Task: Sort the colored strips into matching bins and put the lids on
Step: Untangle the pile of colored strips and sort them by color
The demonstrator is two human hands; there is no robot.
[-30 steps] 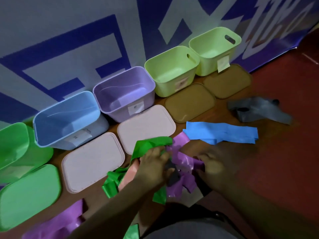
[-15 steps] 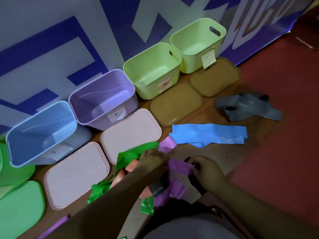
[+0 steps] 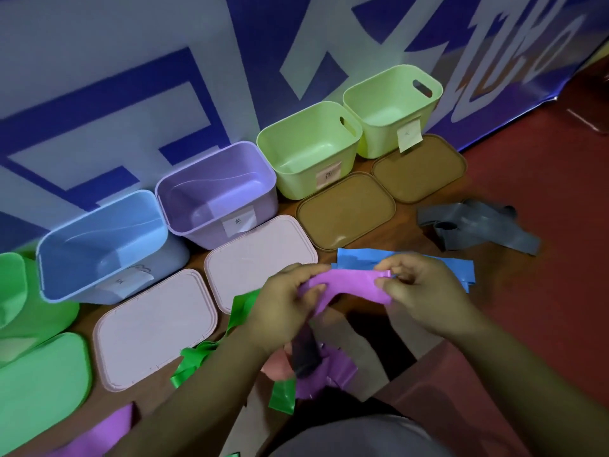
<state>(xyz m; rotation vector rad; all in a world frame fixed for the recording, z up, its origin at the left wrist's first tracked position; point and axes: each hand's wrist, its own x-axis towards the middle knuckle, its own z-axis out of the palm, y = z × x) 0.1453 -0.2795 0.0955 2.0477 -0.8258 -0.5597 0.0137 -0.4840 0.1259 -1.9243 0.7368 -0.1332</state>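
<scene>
- Hands are both raised off the heap, sharing one purple strip (image 3: pixel 349 286) low over the brown surface (image 3: pixel 89 316), just in front of the nearer pink lid (image 3: pixel 260 249).
- Left hand (image 3: pixel 283 308): fingers are curled round the strip's left part. A dark strip (image 3: pixel 304 354) hangs just under this hand; I cannot tell whether it is gripped too.
- Right hand (image 3: pixel 425 295): thumb and fingertips pinch the strip's right end, nothing else in it.
- Likely reason for the two-handed hold: drawing the strip out straight separates it from the tangled heap (image 3: pixel 329 371) of purple, green and dark pieces below, and settles its colour before binning.
- The strip's long axis runs left to right across the view, roughly level, with the broad face up toward the camera. The left part bends down toward the heap; the right end points at the blue strips (image 3: pixel 456 268).
- Purple bin (image 3: pixel 197 230) is open with its label facing the person. It sits up and left of the strip, between the blue bin (image 3: pixel 171 255) and a light green bin (image 3: pixel 296 189). Judged destination.
- Bins line up against the banner (image 3: pixel 99 61), with lids flat in front of them, probably so capping comes last.
- Blue strips and grey strips (image 3: pixel 478 229) lie in their own piles at right, apart from the heap, seemingly grouped by colour.
</scene>
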